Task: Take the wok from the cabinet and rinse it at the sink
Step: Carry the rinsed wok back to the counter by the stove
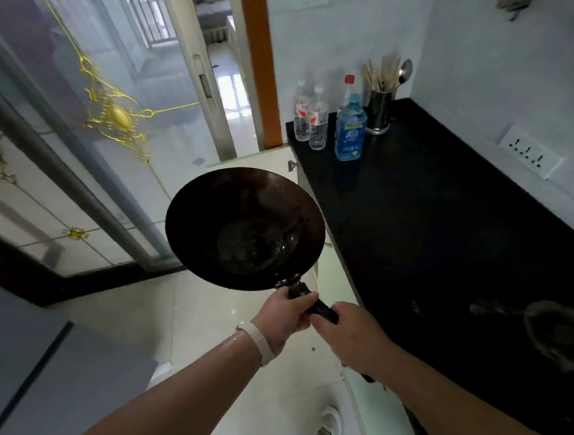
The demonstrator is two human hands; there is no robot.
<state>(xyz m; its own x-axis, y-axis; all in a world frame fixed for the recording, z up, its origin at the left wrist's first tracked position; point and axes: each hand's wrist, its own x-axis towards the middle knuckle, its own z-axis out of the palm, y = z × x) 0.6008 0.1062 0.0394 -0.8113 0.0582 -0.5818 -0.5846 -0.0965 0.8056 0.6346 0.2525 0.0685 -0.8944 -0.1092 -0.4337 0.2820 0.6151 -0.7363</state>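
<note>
The fingers (302, 300) of the left hand (282, 318) curl tight round the black handle (316, 307) just behind its riveted bracket, thumb on top, and the right hand (353, 339) grips the same handle further back, its fingers wrapped under and mostly hidden behind the back of the hand. Both hands touch each other along the handle. The wok (243, 227) is dark, round and deep, its open side facing up toward the camera, with a dull brownish wall and a glossy, mottled patch in the flat bottom. It hangs in the air over the pale floor (202, 317), just beside the front edge of the black desk (449, 230), handle pointing back at the person. Both forearms reach forward and converge on the handle; the left wrist carries a white wristband (262, 344) and its skin shines as if wet. At the far end of the desk stand two clear bottles (302, 115), a blue bottle (350, 129) and a metal utensil holder (379, 113). A glass sliding door (82, 98) with gold ornament fills the left side.
</note>
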